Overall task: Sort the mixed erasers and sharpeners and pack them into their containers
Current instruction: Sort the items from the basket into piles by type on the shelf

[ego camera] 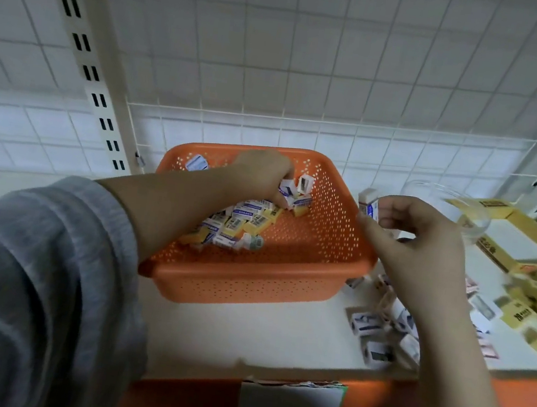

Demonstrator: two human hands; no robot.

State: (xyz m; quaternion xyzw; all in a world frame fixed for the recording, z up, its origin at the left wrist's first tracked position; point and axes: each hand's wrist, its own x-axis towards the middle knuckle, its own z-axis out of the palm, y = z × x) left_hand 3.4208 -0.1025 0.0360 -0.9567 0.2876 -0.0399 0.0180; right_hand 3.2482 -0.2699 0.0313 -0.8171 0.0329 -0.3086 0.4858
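White shelf (242, 330) carries orange basket (333, 247) | left hand (264, 175) pinches erasers (237, 219) inside it | right hand (411, 233) grips one boxed eraser (367, 200) beside clear jar (459, 209)

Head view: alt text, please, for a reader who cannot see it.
A person's left hand digs into small wrapped erasers in a perforated orange plastic basket on a white shelf, while the right hand pinches a small white box beside it.

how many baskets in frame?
1. The orange perforated basket sits on the white shelf, holding mixed erasers and sharpeners. The left hand reaches into it.
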